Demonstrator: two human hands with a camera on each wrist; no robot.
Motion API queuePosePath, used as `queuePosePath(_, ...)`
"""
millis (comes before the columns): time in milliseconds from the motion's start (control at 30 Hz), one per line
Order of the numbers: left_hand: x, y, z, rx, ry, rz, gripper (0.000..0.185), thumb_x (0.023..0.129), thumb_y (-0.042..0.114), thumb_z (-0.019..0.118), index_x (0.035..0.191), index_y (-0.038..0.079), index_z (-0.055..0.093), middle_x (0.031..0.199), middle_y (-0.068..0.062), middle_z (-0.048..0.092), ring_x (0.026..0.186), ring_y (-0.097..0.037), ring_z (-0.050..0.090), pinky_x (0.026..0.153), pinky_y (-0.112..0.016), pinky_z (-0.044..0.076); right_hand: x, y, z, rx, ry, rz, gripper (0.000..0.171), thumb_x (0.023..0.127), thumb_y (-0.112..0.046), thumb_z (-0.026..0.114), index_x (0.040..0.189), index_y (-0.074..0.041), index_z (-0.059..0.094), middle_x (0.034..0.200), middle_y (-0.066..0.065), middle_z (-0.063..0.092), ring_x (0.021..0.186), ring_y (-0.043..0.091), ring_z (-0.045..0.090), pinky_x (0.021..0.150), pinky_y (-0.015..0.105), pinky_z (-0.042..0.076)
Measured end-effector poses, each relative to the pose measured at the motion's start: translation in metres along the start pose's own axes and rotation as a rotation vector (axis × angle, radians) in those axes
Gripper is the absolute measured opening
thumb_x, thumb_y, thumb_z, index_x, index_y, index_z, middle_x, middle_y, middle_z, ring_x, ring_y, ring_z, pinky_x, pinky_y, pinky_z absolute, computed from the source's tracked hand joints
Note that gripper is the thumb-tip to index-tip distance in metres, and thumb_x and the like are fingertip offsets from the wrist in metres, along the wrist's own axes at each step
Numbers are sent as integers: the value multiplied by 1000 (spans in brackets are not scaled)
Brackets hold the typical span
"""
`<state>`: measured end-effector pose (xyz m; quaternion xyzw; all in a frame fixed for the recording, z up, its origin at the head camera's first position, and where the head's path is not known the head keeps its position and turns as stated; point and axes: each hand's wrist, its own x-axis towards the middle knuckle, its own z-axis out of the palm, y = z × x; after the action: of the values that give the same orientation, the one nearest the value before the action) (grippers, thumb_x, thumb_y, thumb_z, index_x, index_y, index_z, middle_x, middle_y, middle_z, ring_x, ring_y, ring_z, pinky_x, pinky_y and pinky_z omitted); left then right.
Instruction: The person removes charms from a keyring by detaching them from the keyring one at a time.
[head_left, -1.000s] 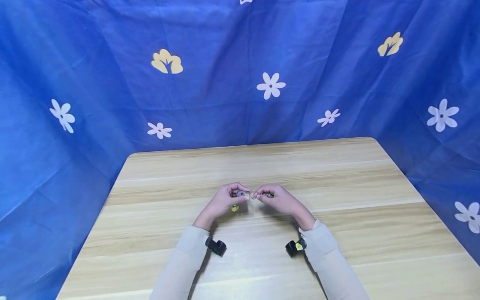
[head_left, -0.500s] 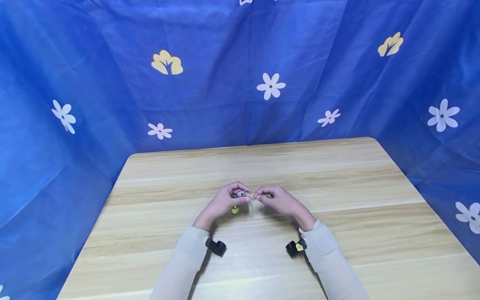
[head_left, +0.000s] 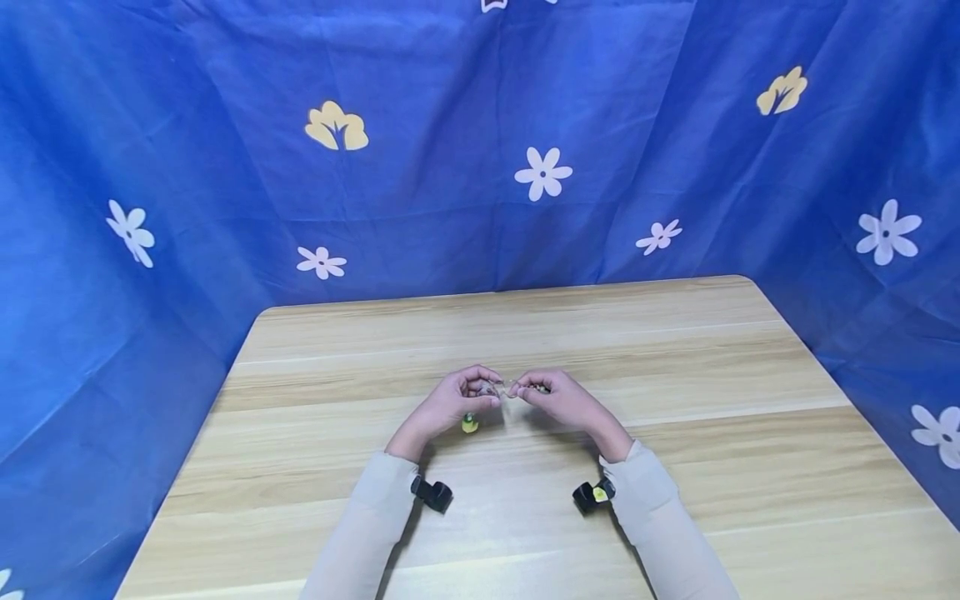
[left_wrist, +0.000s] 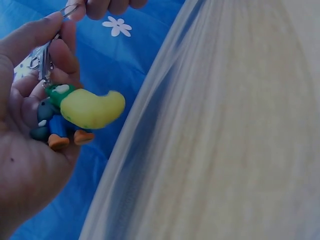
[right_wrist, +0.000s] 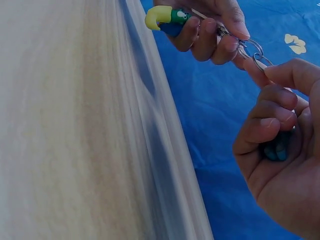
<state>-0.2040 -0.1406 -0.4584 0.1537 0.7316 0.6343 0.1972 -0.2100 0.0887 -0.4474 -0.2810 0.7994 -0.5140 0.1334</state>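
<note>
Over the middle of the wooden table (head_left: 675, 467), both hands meet fingertip to fingertip. My left hand (head_left: 489, 393) pinches a metal clasp (left_wrist: 42, 62) from which hangs a rubber charm (left_wrist: 90, 107), yellow with green and blue parts; the charm (head_left: 469, 424) dangles just under that hand. My right hand (head_left: 519, 392) pinches a small metal key ring (right_wrist: 260, 61) between thumb and forefinger. A dark blue piece (right_wrist: 276, 150) lies half hidden in its curled palm. The two rings (right_wrist: 250, 50) touch or link between the hands; I cannot tell which.
Blue cloth with white and yellow flowers (head_left: 542, 172) hangs behind and on both sides of the table. A black camera is strapped to each wrist (head_left: 432, 493) (head_left: 592, 494). The table's far edge (head_left: 495, 293) runs close to the cloth.
The yellow charm hangs slightly lower under my left hand. Both hands stay in nearly the same spot, still pinching the rings.
</note>
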Motion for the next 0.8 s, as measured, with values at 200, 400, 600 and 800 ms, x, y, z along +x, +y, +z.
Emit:
queuePosePath(200, -2, 0, 0, 40, -16, -12, 42, 86, 14, 70, 125, 4, 57, 95, -1, 70, 78, -14, 63, 65, -20, 51, 0, 1, 1, 9, 6, 16, 21, 96, -12, 53, 104, -2, 70, 113, 15, 69, 113, 31, 61, 99, 43, 47)
queuePosePath(400, -3, 1, -1, 5, -44, -2, 44, 88, 10, 67, 130, 4, 56, 101, -6, 72, 87, -20, 67, 68, -21, 53, 2, 4, 0, 8, 7, 56, 22, 97, -8, 51, 103, 2, 69, 112, 20, 68, 85, 21, 64, 82, 31, 51)
queuePosePath(600, -4, 0, -2, -32, -59, -24, 50, 88, 15, 68, 135, 4, 52, 111, -15, 71, 100, -30, 68, 77, -25, 55, 2, 6, -1, 85, 4, 108, 23, 97, -11, 51, 106, 1, 69, 91, 14, 67, 48, 6, 40, 51, 19, 39)
queuePosePath(800, -3, 1, -1, -50, -28, -31, 56, 86, 20, 71, 135, 4, 52, 112, -14, 71, 107, -36, 65, 82, -26, 56, 1, 6, -2, 91, 2, 80, 22, 96, -14, 52, 103, -2, 70, 59, -5, 45, 49, 7, 41, 51, 20, 40)
